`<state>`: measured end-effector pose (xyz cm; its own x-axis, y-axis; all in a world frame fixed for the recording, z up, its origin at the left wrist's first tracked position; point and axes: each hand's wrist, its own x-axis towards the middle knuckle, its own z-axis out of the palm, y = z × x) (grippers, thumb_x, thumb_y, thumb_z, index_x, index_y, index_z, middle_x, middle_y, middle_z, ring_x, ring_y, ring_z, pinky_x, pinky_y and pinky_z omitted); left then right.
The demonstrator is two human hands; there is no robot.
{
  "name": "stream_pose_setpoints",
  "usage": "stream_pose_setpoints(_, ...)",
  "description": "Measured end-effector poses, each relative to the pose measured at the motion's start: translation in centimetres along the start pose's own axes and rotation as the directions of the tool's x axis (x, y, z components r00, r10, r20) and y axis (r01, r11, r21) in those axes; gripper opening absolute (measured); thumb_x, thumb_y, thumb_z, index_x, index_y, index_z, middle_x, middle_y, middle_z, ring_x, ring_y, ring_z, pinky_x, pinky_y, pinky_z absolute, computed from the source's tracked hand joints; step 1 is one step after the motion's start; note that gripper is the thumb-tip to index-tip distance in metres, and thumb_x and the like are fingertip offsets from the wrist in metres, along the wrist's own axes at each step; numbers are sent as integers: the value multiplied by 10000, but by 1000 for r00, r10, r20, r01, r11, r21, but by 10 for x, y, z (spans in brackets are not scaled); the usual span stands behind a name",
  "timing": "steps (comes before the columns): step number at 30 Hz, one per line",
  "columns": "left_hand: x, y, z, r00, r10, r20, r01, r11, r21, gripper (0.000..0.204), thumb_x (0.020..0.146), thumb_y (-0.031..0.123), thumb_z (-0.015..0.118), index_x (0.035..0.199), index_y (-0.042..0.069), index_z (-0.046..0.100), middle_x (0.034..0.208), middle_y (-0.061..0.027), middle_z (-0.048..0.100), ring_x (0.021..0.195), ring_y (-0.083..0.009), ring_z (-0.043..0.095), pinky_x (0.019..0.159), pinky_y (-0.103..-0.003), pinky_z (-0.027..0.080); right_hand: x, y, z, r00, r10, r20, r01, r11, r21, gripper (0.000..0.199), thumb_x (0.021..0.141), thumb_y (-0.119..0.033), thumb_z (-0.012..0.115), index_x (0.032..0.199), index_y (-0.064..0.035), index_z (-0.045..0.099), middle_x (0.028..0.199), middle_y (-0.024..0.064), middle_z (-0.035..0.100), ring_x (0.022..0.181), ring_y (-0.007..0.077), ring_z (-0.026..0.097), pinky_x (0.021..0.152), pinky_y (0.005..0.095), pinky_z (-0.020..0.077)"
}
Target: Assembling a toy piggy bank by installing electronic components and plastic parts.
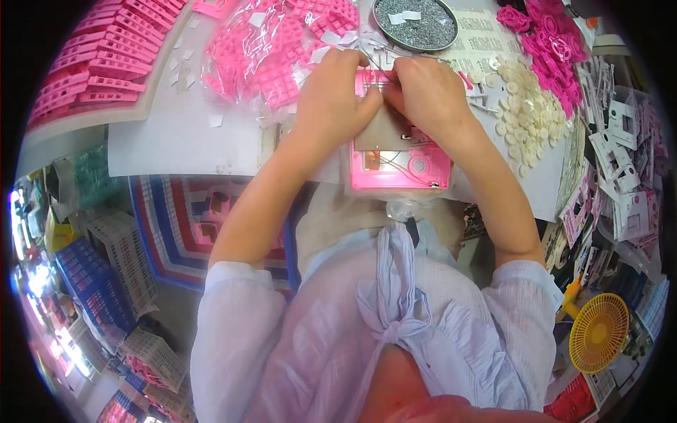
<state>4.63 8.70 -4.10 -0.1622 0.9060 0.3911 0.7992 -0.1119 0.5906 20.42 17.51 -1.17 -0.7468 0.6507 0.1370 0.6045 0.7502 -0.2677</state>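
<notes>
A pink plastic case lies at the table's front edge, partly covered by a grey-brown flat sheet. Thin wires and a round ring-shaped opening show in its near end. My left hand rests over the case's far left corner, its fingers curled and thumb pointing inward. Opposite it, my right hand bends over the far right side with fingers closed. Thin dark wire-like strands run between the fingertips. What exactly each hand pinches is hidden.
Beyond my hands stands a round tray of small metal parts. Bagged pink keypads lie left of it, stacked pink casings farther left. Cream round buttons and magenta coils sit right. A yellow fan stands lower right.
</notes>
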Motion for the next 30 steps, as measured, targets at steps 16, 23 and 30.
stream_pose_setpoints(16,18,-1,11,994,98,-45,-99,995,-22,238,787,213,778,992,100,738,913,-109,655,818,-295,649,721,-419,518,-38,2,-11,910,-412,-50,402,848,346,165,788,-92,674,945,-68,719,912,77,703,934,281,638,774,359,541)
stream_pose_setpoints(23,26,-8,3,911,409,-48,-407,912,58,185,778,136,787,957,114,746,912,-33,682,794,-244,637,713,-381,490,4,38,-9,873,-300,-384,403,887,225,308,777,-38,650,1078,-77,705,1021,70,709,1002,319,624,857,407,540)
stream_pose_setpoints(30,19,-10,-16,860,509,20,-510,860,27,221,782,88,774,1001,110,749,946,-26,711,846,-231,654,727,-366,498,45,57,-3,882,-454,-124,463,791,399,230,794,-55,677,1024,-66,690,1032,83,698,987,286,640,832,405,537)
